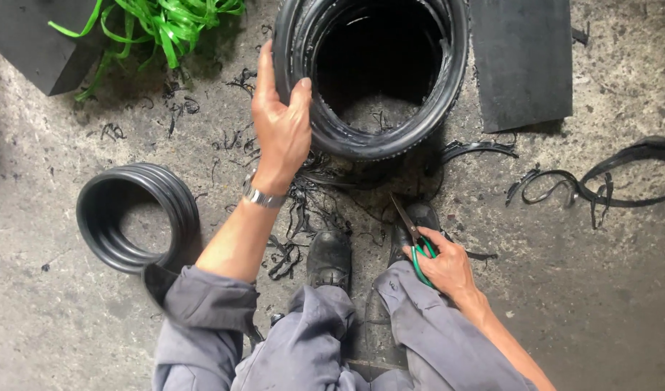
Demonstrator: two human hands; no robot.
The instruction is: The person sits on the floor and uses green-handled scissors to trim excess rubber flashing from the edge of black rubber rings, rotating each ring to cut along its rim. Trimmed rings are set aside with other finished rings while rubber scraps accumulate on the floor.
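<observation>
The person crouches on the concrete floor (600,289), and the left hand (280,123) has its grip closed over the left rim of a stack of black rubber tyres (379,72) standing at the far edge of the floor, thumb inside the opening and fingers on the outside. The right hand (444,264) has its grip wrapped around green-handled scissors (413,239), blades nearly shut and pointing toward the tyres. Both black boots (329,257) stand among rubber trimmings (303,210). A smaller coil of black rubber rings (137,217) lies to the left, green plastic strapping (166,22) at the far left corner, a black rubber sheet (524,58) far right.
</observation>
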